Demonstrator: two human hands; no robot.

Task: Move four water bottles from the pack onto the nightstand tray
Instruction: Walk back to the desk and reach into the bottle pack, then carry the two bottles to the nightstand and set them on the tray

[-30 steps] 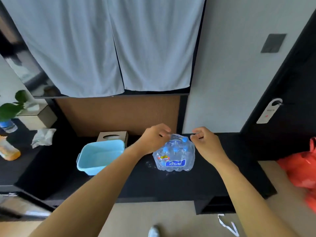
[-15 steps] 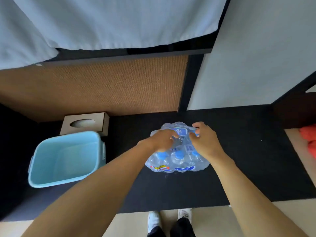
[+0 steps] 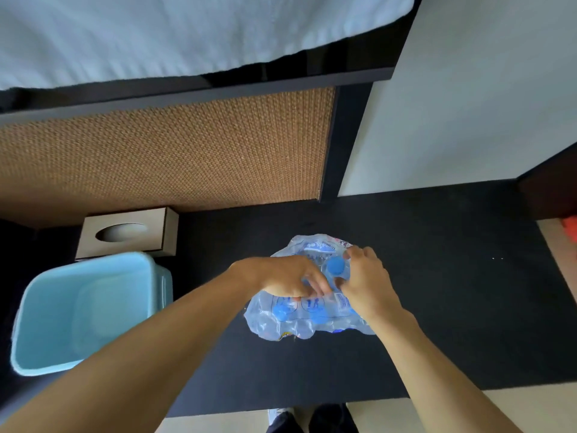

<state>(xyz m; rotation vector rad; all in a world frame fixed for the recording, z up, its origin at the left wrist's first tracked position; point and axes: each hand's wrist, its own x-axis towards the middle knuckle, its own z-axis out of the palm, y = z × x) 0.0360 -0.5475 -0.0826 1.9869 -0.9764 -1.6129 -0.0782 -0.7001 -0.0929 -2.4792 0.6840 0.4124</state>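
Left hand (image 3: 285,279) and right hand (image 3: 367,284) both pinch the pack (image 3: 307,314) wrap beneath them on the table (image 3: 452,292).

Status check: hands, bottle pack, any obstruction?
Left hand and right hand gripping wrap atop bottle pack. No bottles out. Blue bin left, clear.

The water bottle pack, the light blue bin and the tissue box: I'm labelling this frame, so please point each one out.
water bottle pack (image 3: 290,323): head view, on the clear wrap at its near left corner.
light blue bin (image 3: 34,367): head view, on its near rim.
tissue box (image 3: 156,228): head view, on its top face right of the oval opening.
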